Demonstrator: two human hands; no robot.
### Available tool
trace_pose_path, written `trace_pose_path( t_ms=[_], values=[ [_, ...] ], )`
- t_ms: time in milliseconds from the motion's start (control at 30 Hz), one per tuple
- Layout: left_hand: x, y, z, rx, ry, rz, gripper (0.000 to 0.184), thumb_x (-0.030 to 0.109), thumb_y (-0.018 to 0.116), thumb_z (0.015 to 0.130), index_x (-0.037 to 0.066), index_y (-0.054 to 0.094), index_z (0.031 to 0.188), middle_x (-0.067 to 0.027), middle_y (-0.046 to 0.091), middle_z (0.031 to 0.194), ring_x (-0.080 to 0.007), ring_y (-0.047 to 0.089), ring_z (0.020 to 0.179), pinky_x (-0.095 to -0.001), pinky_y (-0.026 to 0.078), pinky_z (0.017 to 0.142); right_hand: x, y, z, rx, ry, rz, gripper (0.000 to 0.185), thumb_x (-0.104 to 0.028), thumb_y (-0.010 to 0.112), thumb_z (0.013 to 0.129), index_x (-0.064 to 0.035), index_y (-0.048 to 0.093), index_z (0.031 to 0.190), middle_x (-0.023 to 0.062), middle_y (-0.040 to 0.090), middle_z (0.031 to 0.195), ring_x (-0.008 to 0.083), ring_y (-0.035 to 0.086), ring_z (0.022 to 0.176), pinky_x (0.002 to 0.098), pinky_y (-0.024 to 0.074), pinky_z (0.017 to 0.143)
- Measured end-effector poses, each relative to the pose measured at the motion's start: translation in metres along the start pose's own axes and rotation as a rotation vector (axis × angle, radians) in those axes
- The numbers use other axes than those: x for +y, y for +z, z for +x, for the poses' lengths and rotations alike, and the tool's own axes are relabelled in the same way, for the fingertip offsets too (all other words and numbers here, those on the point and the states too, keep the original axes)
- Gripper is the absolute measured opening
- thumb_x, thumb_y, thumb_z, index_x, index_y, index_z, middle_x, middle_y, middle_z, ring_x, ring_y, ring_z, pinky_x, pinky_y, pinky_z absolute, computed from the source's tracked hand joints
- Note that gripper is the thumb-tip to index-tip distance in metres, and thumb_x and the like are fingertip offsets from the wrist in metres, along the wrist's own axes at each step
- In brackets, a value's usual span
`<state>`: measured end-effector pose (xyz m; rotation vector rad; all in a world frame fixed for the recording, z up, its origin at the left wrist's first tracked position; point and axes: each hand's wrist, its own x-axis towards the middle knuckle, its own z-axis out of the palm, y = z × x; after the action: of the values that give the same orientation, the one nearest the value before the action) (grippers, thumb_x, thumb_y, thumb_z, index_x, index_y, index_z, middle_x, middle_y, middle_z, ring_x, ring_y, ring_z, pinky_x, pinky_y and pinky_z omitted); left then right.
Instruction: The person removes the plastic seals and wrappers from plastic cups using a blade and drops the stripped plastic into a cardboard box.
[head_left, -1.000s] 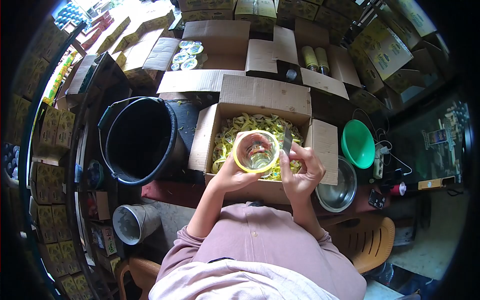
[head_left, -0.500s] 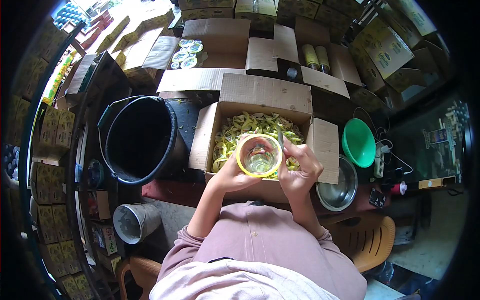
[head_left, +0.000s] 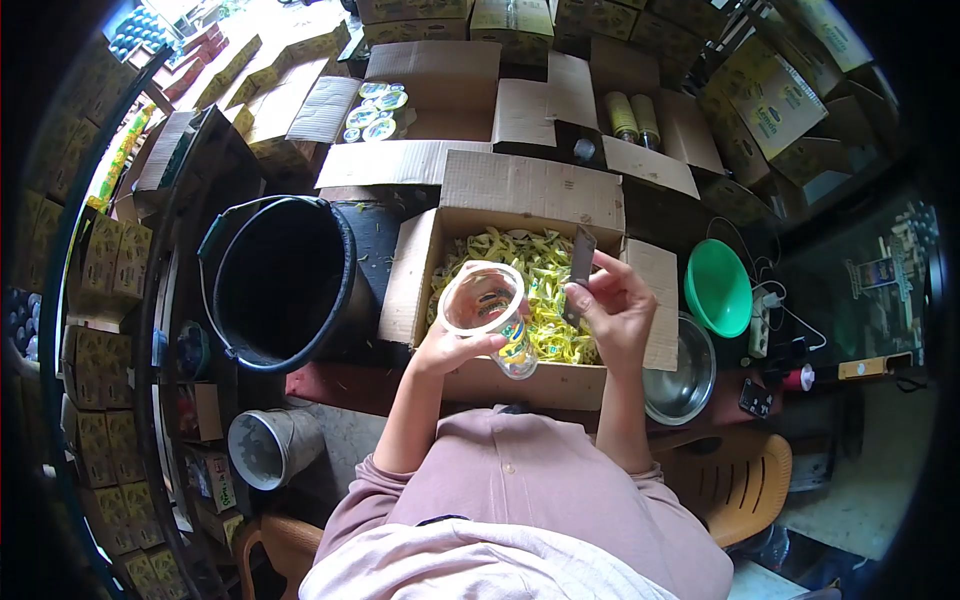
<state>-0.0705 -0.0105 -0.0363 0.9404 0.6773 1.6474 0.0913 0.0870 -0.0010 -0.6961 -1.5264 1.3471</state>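
My left hand (head_left: 447, 348) is wrapped round a clear plastic cup (head_left: 512, 345) with a printed coloured label. The cup tilts, its wide mouth with a pale rim facing up toward me. To its right, my right hand (head_left: 622, 308) pinches a flat dark metal blade (head_left: 582, 262) between thumb and fingers, point upward and apart from the cup. Both hands are above the near part of an open cardboard box (head_left: 532, 180). Inside it lies a heap of yellow and whitish strips (head_left: 560, 325), partly hidden by the hands and cup.
A large black bucket (head_left: 345, 290) stands left of the box. On the right are a green bowl (head_left: 717, 287) and a metal bowl (head_left: 690, 385). Behind, another open carton (head_left: 430, 75) holds several lidded cups (head_left: 380, 128). A grey bucket (head_left: 290, 445) sits lower left.
The cup has tipped and shifted left, and its rim, yellow before, now looks pale. My right hand has moved away from the cup with the blade, which now shows more fully.
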Motion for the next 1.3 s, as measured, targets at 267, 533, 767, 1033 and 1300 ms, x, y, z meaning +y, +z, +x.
trace_pose_path(
  t_ms=[267,533,767,1033,1300],
  values=[
    [0.000,-0.015,-0.013,0.185,0.011,0.221,0.064,0.014,0.072,0.065,0.002,0.038,0.119,-0.0139,0.052,0.106,-0.0221,0.054,0.098,-0.0360,0.045,0.086,0.073,-0.023,0.009,-0.177,0.241,-0.435,0.047,0.005,0.068,0.067,-0.0025,0.056,0.113,0.0052,0.063,0.072,0.0070,0.059,0.061,0.0204,0.0492,0.058],
    [0.000,-0.001,-0.011,0.210,0.052,0.022,0.064,0.018,0.067,0.067,0.002,0.038,0.122,-0.0156,0.049,0.110,-0.0258,0.051,0.103,-0.0407,0.045,0.087,0.094,-0.090,-0.034,0.061,0.207,-0.432,0.047,0.003,0.069,0.069,0.0016,0.054,0.113,0.0028,0.060,0.071,0.0068,0.057,0.063,0.0207,0.0479,0.060],
    [-0.006,0.003,-0.020,0.243,0.091,0.027,0.060,0.018,0.067,0.067,0.000,0.040,0.118,-0.0131,0.049,0.109,-0.0238,0.050,0.105,-0.0359,0.039,0.092,0.120,-0.128,-0.089,0.295,0.240,-0.553,0.045,0.004,0.069,0.068,0.0038,0.054,0.111,0.0075,0.061,0.072,0.0097,0.057,0.061,0.0221,0.0487,0.057],
    [0.015,-0.003,-0.042,0.291,0.295,0.376,0.069,0.001,0.075,0.057,0.005,0.045,0.119,-0.0093,0.047,0.116,-0.0201,0.046,0.111,-0.0357,0.039,0.093,0.107,-0.128,-0.092,0.341,0.056,-0.988,0.053,-0.006,0.074,0.062,-0.0011,0.056,0.111,0.0091,0.052,0.087,0.0175,0.046,0.062,0.0313,0.0413,0.060],
    [0.036,-0.039,-0.060,0.399,0.452,-0.284,0.050,0.014,0.059,0.079,0.008,0.040,0.125,-0.0099,0.045,0.122,-0.0243,0.042,0.117,-0.0429,0.037,0.095,0.056,0.011,-0.054,-0.026,-0.151,-0.595,0.045,-0.012,0.072,0.069,-0.0061,0.057,0.111,0.0054,0.055,0.094,0.0143,0.052,0.079,0.0263,0.0429,0.064]
  ],
)
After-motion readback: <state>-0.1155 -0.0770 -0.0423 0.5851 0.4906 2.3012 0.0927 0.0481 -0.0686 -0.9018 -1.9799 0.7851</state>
